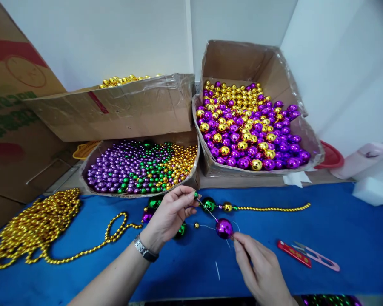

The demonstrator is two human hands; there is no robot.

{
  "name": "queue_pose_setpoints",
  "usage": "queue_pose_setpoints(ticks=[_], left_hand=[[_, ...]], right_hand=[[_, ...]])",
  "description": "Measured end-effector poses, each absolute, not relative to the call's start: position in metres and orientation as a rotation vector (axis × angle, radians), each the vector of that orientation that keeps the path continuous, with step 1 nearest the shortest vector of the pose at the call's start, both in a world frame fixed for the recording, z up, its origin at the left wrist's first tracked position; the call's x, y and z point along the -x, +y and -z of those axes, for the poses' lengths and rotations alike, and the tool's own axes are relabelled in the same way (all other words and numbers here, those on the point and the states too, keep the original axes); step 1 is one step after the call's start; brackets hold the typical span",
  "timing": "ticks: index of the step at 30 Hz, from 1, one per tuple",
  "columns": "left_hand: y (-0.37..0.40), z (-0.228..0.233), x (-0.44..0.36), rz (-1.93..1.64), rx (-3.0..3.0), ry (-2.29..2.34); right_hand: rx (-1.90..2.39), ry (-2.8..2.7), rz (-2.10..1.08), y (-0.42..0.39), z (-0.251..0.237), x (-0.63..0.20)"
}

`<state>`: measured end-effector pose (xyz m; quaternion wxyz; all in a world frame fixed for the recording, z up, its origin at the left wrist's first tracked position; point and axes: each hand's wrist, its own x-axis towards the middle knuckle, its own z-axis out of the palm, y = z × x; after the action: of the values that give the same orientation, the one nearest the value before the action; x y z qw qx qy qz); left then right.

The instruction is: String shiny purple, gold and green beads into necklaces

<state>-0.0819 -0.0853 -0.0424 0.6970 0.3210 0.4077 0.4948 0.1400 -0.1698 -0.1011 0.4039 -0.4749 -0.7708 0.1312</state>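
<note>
A small green bead [196, 194] is pinched between the thumb and finger of my left hand [172, 211], at the tip of a long thin needle [208, 211]. The needle runs down into a large purple bead [224, 228]. My right hand [258, 264] is closed at the lower right edge of that bead, where the needle's line comes out; its fingertips partly hide the grip. White thread [206, 226] trails behind, with a small gold bead [196, 225] on it. A large green bead [208, 204] and a gold bead [227, 207] lie strung beyond my hands.
Two cardboard boxes of loose beads stand behind: a low one [140, 195] and a tall one [261, 63]. A pile of gold bead chain [38, 225] lies left on the blue cloth [185, 278]. Pink-handled snips [322, 258] and a red packet [293, 253] lie right.
</note>
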Motion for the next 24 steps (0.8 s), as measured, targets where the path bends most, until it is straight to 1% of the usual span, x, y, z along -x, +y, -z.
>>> queue_pose_setpoints(ticks=[3, 6, 8, 12, 15, 16, 19, 21, 24], left_hand=[[-0.087, 0.040, 0.078, -1.110, -0.890, 0.990], [-0.089, 0.034, 0.072, -1.117, -1.232, 1.117], [-0.086, 0.025, 0.067, -1.107, -1.435, 1.127], [-0.056, 0.002, 0.051, -1.147, -1.691, 1.094], [-0.017, -0.012, 0.035, -1.138, -2.117, 1.181], [-0.003, -0.015, 0.029, -1.081, -2.301, 1.227], [0.032, -0.019, 0.007, -0.751, -2.732, 1.429], [0.050, -0.019, -0.006, -0.601, -2.813, 1.544], [0.068, -0.017, -0.019, -0.572, -2.779, 1.583]], right_hand=[[1.200, -1.972, -0.228, -0.168, 0.107, -0.143], [1.182, -1.986, -0.107, -0.165, 0.109, -0.145], [1.201, -1.936, -0.168, -0.164, 0.107, -0.146], [1.283, -1.760, -0.424, -0.165, 0.100, -0.147], [1.306, -1.704, -0.466, -0.167, 0.100, -0.150], [1.307, -1.697, -0.466, -0.167, 0.101, -0.151], [1.317, -1.688, -0.481, -0.169, 0.105, -0.154], [1.329, -1.677, -0.486, -0.170, 0.108, -0.156], [1.349, -1.666, -0.460, -0.170, 0.111, -0.155]])
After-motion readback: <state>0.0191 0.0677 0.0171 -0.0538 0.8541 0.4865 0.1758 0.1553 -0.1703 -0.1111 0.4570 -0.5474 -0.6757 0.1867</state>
